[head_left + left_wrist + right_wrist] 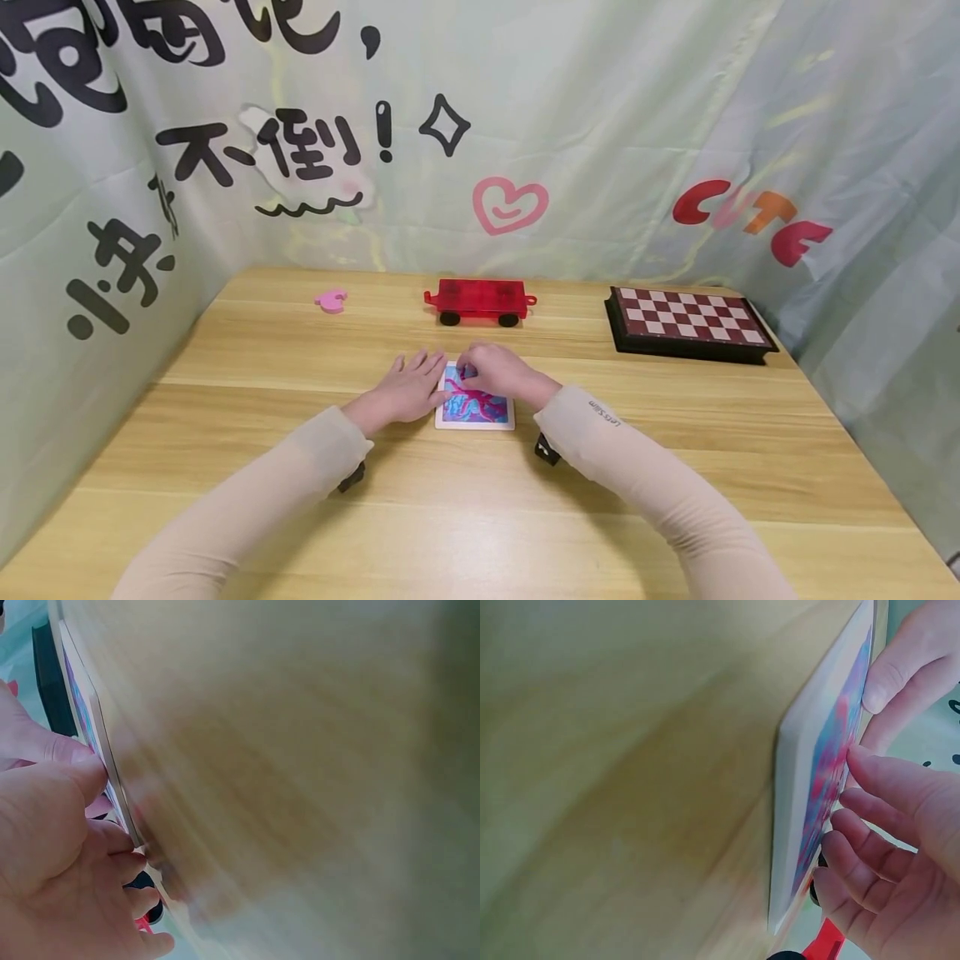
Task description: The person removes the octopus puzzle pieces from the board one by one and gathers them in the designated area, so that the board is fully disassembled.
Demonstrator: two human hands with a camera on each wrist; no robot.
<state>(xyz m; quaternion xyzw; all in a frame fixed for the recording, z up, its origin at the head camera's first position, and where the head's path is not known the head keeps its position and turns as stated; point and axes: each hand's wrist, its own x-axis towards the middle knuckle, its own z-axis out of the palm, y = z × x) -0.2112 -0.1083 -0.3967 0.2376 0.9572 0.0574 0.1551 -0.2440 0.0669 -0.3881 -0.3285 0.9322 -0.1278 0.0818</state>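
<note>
Reading "CUTE" and "不倒!", a cloth [600, 92] backs the table [465, 517]; the right sleeve [637, 458] says "LetsSlim". One picture [476, 410] lies between the hands: left hand [407, 390] straight-fingered at its edge, right hand [501, 372] bent-fingered over it, grip unclear. Beyond: one wagon [480, 300], one checkerboard [682, 317], one pink piece [331, 301].

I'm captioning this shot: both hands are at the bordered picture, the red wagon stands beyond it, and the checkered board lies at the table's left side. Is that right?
One slip: the checkered board lies at the right side of the table, as the head view shows. Both the left hand and right hand are at the bordered picture; the red wagon stands beyond it.
</note>
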